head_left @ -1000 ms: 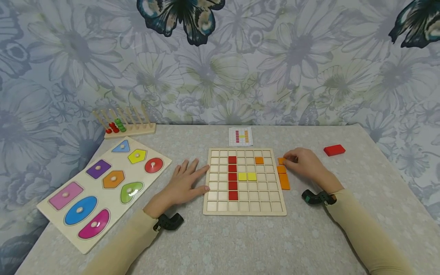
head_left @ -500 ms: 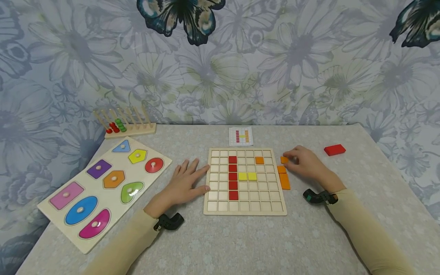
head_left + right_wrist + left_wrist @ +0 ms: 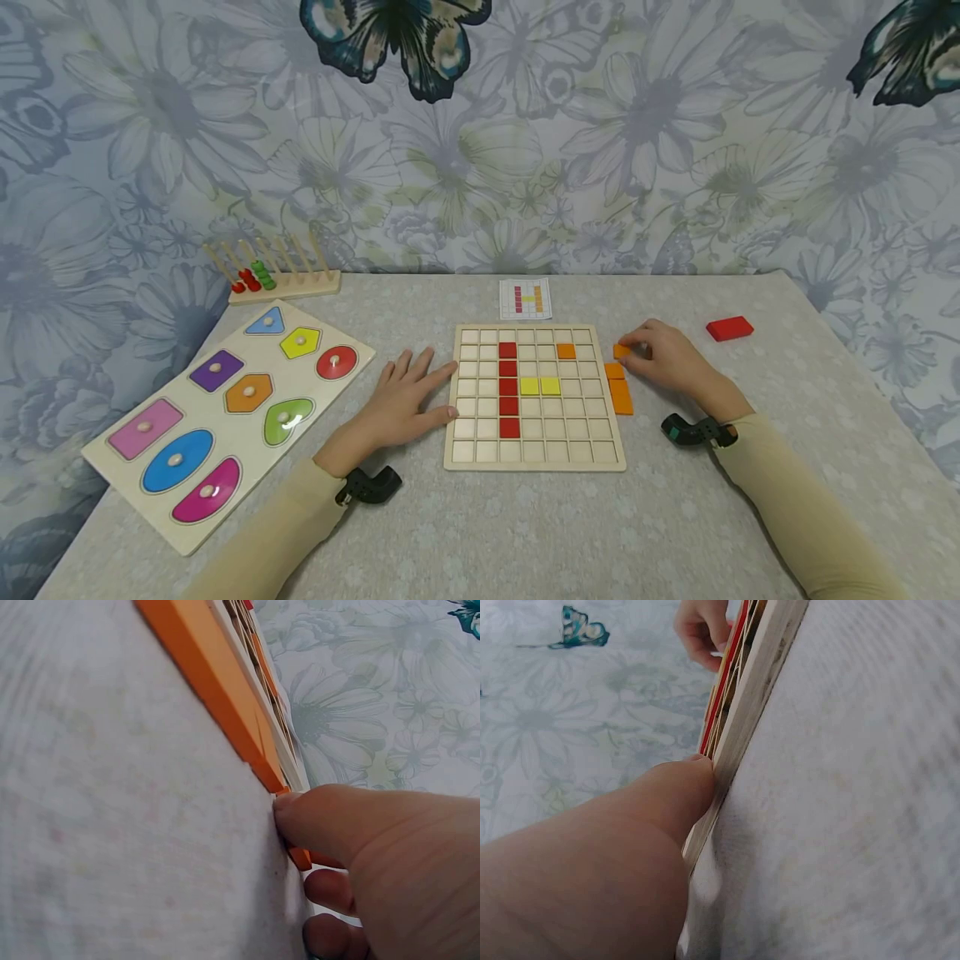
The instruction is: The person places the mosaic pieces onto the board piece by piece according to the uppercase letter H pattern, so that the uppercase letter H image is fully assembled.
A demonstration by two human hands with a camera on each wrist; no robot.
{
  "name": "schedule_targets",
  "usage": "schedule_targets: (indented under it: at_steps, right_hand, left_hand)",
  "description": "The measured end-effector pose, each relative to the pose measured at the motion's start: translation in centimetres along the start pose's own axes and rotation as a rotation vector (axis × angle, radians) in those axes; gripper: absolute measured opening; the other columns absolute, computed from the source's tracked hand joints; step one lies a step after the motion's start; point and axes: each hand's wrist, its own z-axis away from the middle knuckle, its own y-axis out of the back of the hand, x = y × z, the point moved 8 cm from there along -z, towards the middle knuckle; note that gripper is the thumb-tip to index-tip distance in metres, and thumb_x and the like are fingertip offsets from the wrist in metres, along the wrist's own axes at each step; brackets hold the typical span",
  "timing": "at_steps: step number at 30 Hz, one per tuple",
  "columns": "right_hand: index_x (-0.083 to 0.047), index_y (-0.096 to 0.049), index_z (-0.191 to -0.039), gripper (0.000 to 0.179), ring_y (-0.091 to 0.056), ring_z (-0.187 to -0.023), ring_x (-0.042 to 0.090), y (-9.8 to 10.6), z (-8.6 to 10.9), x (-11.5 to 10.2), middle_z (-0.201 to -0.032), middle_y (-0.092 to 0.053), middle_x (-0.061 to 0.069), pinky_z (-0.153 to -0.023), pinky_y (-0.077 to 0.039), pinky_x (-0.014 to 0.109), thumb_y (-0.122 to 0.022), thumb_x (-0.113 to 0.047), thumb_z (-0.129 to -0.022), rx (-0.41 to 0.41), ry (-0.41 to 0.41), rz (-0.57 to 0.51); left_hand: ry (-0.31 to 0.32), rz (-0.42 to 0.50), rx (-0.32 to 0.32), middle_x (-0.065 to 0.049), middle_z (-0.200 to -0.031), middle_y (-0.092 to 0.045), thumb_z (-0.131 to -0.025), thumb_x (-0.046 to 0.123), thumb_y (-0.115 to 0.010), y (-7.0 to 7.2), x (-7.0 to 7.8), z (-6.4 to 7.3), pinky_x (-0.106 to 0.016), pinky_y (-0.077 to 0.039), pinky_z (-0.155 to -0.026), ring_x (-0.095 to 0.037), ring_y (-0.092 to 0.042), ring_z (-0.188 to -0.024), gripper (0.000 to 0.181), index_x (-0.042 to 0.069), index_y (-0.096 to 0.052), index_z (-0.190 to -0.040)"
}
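Note:
A wooden grid board (image 3: 534, 462) lies mid-table, with a column of red square tiles (image 3: 508, 387), two yellow tiles (image 3: 540, 386) and one orange tile (image 3: 566, 352) in its cells. My left hand (image 3: 401, 400) lies flat with spread fingers, thumb and index fingertip at the board's left edge; the thumb touches that edge in the left wrist view. Just off the board's right side, my right hand (image 3: 660, 358) pinches a small orange tile (image 3: 620, 351) between thumb and fingers. More orange tiles (image 3: 619, 396) lie in a row along that side, nearer the person.
Behind the board lies a small pattern card (image 3: 525, 299). Red tiles (image 3: 730, 328) lie at the right. On the left are a knobbed shape puzzle (image 3: 225, 417) and a wooden peg stand (image 3: 285, 287) with red and green beads. A flowered wall closes the back.
The right hand has shifted slightly with the orange tile, which now sits a little right of where it was. The left hand has stayed in place.

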Motion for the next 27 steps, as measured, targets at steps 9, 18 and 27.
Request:
schedule_targets:
  at_steps: [9,18,27]
  right_hand:
    - [-0.001,-0.075,-0.11,0.024,-0.049,-0.073,0.016,0.16,0.06,0.05,-0.097,-0.065,0.013,-0.065,-0.042,0.028,-0.075,-0.013,-0.089,0.012,0.017,0.006]
    - [0.0,-0.075,-0.11,0.025,-0.05,-0.071,0.016,0.23,-0.04,0.33,-0.096,-0.068,0.014,-0.064,-0.043,0.028,-0.075,-0.012,-0.089,0.022,0.038,0.01]
    - [-0.001,-0.075,-0.111,0.024,-0.053,-0.074,0.017,0.2,-0.01,0.48,-0.097,-0.07,0.013,-0.068,-0.046,0.03,-0.075,-0.014,-0.09,0.018,0.027,-0.001]
  left_hand:
    - [0.002,0.0,-0.001,-0.028,-0.167,-0.022,-0.098,0.045,-0.063,0.03,0.04,-0.01,-0.077,-0.008,-0.118,-0.058,-0.008,-0.153,0.069,0.017,-0.041,-0.158]
    - [0.004,0.0,-0.002,-0.028,-0.167,-0.021,-0.098,0.046,-0.062,-0.05,-0.06,-0.07,-0.077,-0.008,-0.118,-0.058,-0.008,-0.154,0.07,0.017,-0.041,-0.158]
    - [0.005,0.001,-0.001,-0.027,-0.168,-0.02,-0.097,0.047,-0.064,-0.22,-0.2,-0.16,-0.075,-0.007,-0.119,-0.056,-0.007,-0.154,0.072,0.019,-0.04,-0.158]
